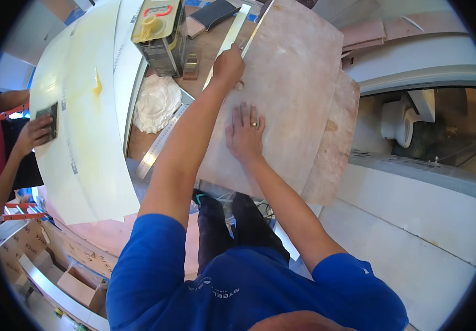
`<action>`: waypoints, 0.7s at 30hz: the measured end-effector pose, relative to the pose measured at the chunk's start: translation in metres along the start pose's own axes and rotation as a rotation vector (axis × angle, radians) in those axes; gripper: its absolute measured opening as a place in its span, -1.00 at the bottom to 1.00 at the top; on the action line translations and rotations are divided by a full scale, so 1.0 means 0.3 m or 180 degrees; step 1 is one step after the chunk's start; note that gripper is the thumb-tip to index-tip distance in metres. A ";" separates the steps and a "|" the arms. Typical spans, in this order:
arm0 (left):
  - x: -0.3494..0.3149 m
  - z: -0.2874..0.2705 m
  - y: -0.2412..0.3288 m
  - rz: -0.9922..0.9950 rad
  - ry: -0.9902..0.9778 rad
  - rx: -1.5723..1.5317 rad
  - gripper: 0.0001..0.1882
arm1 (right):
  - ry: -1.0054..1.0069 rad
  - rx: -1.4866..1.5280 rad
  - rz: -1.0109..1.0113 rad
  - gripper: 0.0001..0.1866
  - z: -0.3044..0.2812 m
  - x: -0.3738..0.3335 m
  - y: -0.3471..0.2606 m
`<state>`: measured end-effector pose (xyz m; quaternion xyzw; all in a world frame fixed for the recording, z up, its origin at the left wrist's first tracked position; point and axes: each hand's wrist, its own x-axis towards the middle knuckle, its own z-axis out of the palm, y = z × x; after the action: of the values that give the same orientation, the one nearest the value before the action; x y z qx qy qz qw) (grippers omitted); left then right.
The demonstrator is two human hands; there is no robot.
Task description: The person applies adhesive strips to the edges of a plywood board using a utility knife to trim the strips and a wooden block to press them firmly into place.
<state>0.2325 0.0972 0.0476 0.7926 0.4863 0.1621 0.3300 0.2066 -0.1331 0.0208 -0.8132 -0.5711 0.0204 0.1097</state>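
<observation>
A large sheet with a pale, dusty surface [290, 83] lies on the work table in front of me. Flat on it rests my right hand [246, 135], fingers stretched out, a ring on one of them. Farther off, my left hand [229, 66] is closed at the sheet's left edge. What it grips is hidden by the hand; a small rounded end shows just below it. A long pale strip [234, 30] runs beyond and beneath that hand, alongside the edge.
Left of my arm are a metal can [163, 47], a crumpled white cloth [157, 103], a metal ruler [155, 151] and a small block [191, 66]. A co-worker's hand [35, 131] holds a dark pad on a curved pale panel [83, 154]. A toilet [400, 118] stands far right.
</observation>
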 end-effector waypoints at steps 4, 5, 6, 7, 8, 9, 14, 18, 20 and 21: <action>0.103 0.031 0.072 0.0131 -0.0109 0.0169 -0.76 | -0.0024 0.0196 0.0056 -0.35 -0.011 -0.002 0.010; 0.119 0.031 0.088 0.0204 -0.0128 0.0168 -0.76 | -0.0047 0.0208 0.0070 -0.35 -0.016 -0.001 0.012; 0.131 0.028 0.098 0.0191 -0.0166 0.0232 -0.74 | -0.0069 0.0224 0.0079 -0.35 -0.017 0.001 0.013; 0.141 0.028 0.116 0.0184 -0.0211 0.0278 -0.71 | -0.0049 0.0213 0.0066 -0.35 -0.016 0.000 0.020; 0.149 0.030 0.130 0.0177 -0.0253 0.0327 -0.67 | -0.0027 0.0205 0.0051 -0.35 -0.011 0.000 0.023; 0.158 0.035 0.136 0.0186 -0.0235 0.0363 -0.67 | -0.0003 0.0199 0.0037 -0.35 -0.006 0.001 0.025; 0.208 0.055 0.118 0.0556 -0.0356 0.0867 -0.61 | -0.0178 0.0177 0.0118 -0.32 -0.008 0.005 0.019; 0.228 0.056 0.101 0.0997 -0.0497 0.1295 -0.62 | -0.0135 0.0258 0.0083 -0.32 -0.024 0.002 0.026; 0.223 0.063 0.103 0.1250 -0.0438 0.1455 -0.69 | -0.0046 0.0215 0.0049 -0.33 -0.012 -0.003 0.030; 0.240 0.057 0.116 0.1349 -0.0754 0.1662 -0.70 | -0.0020 0.0195 0.0045 -0.33 -0.001 -0.003 0.037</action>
<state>0.2996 0.1434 0.0543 0.9468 0.2945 0.0042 0.1294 0.2167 -0.1376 0.0188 -0.8135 -0.5648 0.0413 0.1327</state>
